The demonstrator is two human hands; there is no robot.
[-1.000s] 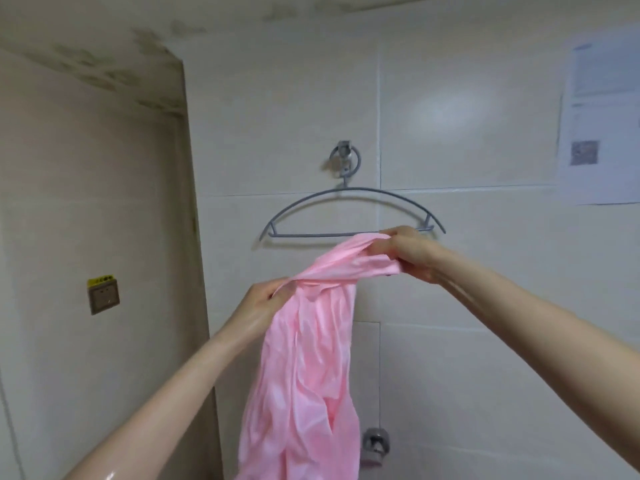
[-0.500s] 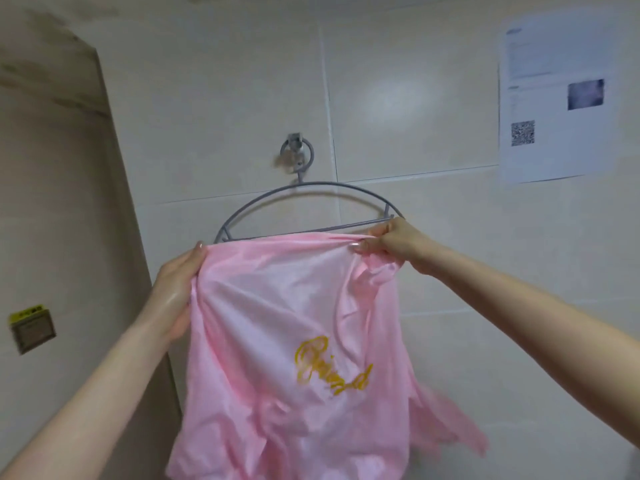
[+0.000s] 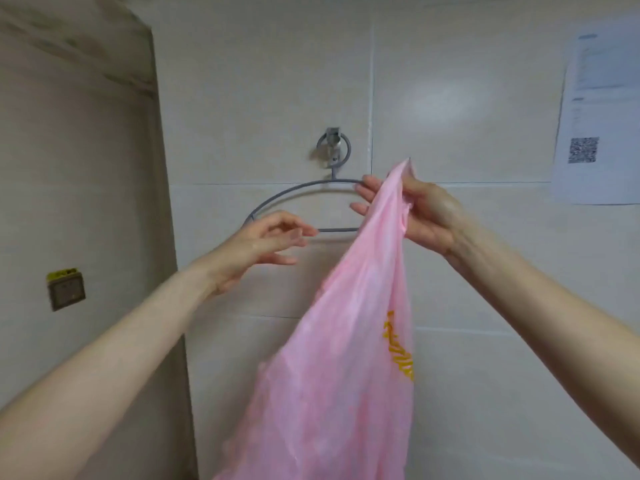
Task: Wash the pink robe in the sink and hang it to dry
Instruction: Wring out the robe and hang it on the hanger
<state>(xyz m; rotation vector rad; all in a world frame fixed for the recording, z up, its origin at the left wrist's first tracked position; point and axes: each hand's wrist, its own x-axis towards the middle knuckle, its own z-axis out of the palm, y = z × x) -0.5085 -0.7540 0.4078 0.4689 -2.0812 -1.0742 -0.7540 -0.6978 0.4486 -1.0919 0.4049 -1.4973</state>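
Cream tiled wall [image 3: 450, 64] behind a grey wire hanger [image 3: 287, 192], hung on a metal hook [image 3: 334, 150]. Right of hanger, a paper [image 3: 599, 116] with a QR code; far left and lower, a switch [image 3: 65, 289] with a yellow tag. Pink robe [image 3: 346, 358], glossy and bunched, gold lettering on one side, drooping from hanger's right end down out of view. Right grip [image 3: 422, 213] pinching robe's top edge. Left grip [image 3: 256, 247] released, fingers loosely spread, before hanger's left end.
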